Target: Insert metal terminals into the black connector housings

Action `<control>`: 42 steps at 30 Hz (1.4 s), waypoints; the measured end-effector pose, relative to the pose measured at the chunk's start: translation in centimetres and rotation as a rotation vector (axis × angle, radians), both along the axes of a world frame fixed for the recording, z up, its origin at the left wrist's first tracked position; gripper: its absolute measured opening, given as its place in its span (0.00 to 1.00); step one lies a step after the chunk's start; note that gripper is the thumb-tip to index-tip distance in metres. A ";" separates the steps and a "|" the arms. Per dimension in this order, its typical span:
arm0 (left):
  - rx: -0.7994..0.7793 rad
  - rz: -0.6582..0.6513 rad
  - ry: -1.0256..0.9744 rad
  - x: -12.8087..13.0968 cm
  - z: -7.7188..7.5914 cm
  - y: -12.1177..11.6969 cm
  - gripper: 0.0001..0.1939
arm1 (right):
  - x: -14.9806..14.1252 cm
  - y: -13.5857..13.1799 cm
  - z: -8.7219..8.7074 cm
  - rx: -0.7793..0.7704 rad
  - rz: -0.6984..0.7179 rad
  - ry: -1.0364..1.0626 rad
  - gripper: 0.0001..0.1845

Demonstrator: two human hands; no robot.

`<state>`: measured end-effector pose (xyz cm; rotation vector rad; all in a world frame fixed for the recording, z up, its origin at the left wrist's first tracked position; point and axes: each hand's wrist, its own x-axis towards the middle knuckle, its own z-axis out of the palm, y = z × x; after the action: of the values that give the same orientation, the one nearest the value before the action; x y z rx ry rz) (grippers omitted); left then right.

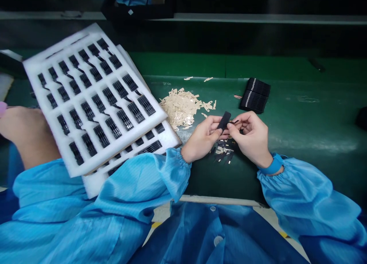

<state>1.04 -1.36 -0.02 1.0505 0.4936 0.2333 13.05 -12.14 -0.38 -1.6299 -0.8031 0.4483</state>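
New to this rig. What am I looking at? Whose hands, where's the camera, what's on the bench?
This is a single view from a camera worn on a person's head, looking down at their own bare hands. Their left hand and right hand, coming out of blue smock sleeves, pinch a small black part between them. Below the hands lie small loose scraps on a green work surface. Nearby are a heap of beige strips and a stack of black strips. To the left, white foam trays hold rows of black parts. Another person's forearm shows at the left edge.
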 end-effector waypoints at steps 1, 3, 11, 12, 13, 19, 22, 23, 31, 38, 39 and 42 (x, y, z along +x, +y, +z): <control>0.001 -0.003 0.000 0.0 0.0 0.0 0.13 | 0.0 0.0 0.0 -0.006 0.001 -0.005 0.09; 0.009 -0.003 -0.002 0.0 -0.1 0.0 0.13 | 0.0 0.0 -0.1 -0.018 0.000 -0.014 0.09; 0.037 -0.011 0.008 0.1 0.0 0.0 0.13 | 0.0 -0.1 -0.1 -0.013 0.007 -0.015 0.08; 0.037 -0.010 0.009 0.1 0.0 0.0 0.13 | 0.0 -0.1 -0.1 -0.017 0.007 -0.015 0.08; 0.037 -0.008 0.010 0.1 0.1 0.0 0.13 | 0.0 -0.1 -0.1 -0.022 0.006 -0.016 0.08; 0.033 -0.012 -0.024 0.0 -0.2 0.0 0.13 | 0.0 0.0 -0.2 -0.031 0.000 -0.015 0.08; 0.035 -0.023 -0.025 0.0 -0.3 0.1 0.13 | 0.0 0.0 -0.3 -0.030 -0.001 -0.015 0.08; 0.034 -0.025 -0.022 0.0 -0.3 0.1 0.12 | 0.1 0.0 -0.3 -0.031 0.000 -0.013 0.08; 0.036 -0.023 -0.024 0.0 -0.3 0.0 0.13 | 0.1 -0.1 -0.5 -0.022 0.003 -0.028 0.08; 0.070 -0.027 -0.026 0.0 -0.6 -0.1 0.13 | 0.0 -0.1 -0.5 -0.033 -0.004 -0.061 0.07; 0.078 -0.028 -0.026 0.0 -0.6 -0.1 0.13 | 0.0 -0.1 -0.5 -0.034 -0.006 -0.070 0.07; 0.101 -0.023 -0.039 0.1 -0.5 -0.2 0.13 | 0.0 -0.1 -0.6 -0.046 -0.017 -0.105 0.07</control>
<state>1.09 -1.57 -0.52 1.1475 0.4381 0.2598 13.03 -12.28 -0.94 -1.7128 -0.8620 0.3732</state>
